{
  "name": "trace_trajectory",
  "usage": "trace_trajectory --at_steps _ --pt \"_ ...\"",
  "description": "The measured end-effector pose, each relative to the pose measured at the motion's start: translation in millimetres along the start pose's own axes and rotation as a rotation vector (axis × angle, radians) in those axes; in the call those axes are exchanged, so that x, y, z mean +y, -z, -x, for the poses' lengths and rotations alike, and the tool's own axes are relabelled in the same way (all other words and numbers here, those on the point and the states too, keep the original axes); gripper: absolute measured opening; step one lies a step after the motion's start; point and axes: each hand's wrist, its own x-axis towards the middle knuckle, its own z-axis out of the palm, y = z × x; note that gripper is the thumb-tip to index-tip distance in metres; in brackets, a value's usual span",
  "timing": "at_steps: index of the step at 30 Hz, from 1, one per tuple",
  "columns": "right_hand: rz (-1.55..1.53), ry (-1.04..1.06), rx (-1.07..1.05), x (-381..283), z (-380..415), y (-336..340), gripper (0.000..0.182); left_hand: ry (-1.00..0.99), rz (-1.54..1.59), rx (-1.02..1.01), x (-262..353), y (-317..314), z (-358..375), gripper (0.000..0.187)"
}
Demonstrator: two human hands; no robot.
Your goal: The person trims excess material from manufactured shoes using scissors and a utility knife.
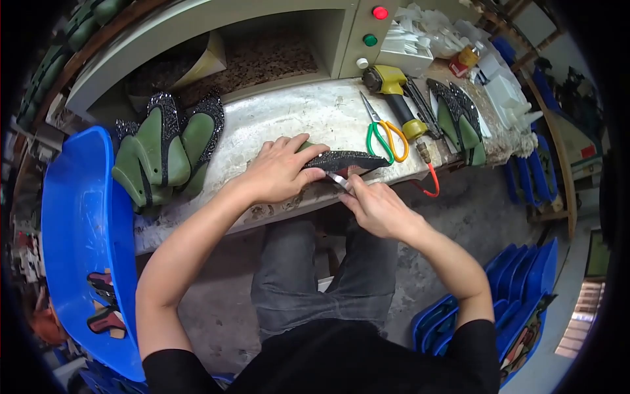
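My left hand [279, 169] is closed over a shoe upper in black glittery material [348, 159], which lies on its side at the bench's front edge. A bit of green shows beneath my left fingers. My right hand [379, 205] grips a slim metal tool [338, 180] whose tip touches the shoe's lower edge near my left thumb; its exact kind is hidden by my fingers. Behind the shoe lie scissors [380, 131] with green and orange handles. Beside them rests a yellow-and-black air gun [397, 98] on a red hose [433, 178].
Green shoe lasts with black glitter uppers [157, 151] stand at the bench's left; another pair [459, 125] is at the right. A large blue bin [72, 190] holds a few shoe parts. Stacked blue trays [512, 289] sit lower right. A machine panel [354, 49] rises behind the bench.
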Motion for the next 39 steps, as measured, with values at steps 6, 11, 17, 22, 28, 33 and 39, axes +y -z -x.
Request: trace_trajectory --at_steps 6,11,17,22,28,33,39 --pt "-0.262 -0.110 0.190 -36.1 19.1 -11.0 0.018 0.018 -0.048 0.028 -8.5 -0.2 2.7 0.056" --pt "-0.277 -0.062 0.661 -47.4 7.0 -71.0 0.022 -0.008 -0.073 -0.085 -5.3 8.1 -2.3 0.062" --pt "-0.091 -0.047 0.676 -24.1 -38.6 -103.5 0.024 0.022 -0.002 -0.182 -20.0 20.5 -5.2 0.069" --pt "-0.234 -0.180 0.611 -34.5 -4.7 -80.3 0.021 0.004 0.044 -0.087 -19.7 6.2 -4.1 0.070" --pt "-0.841 -0.395 0.342 -27.6 41.8 -40.9 0.023 -0.209 0.000 0.210 14.5 -2.0 -10.5 0.063" --pt "-0.951 -0.376 0.205 -18.4 42.2 -26.8 0.027 -0.174 0.010 0.257 36.0 -25.5 -23.9 0.054" --pt "-0.767 -0.247 0.129 -1.2 26.9 -18.0 0.025 -0.271 0.071 0.295 27.2 -25.7 -26.8 0.048"
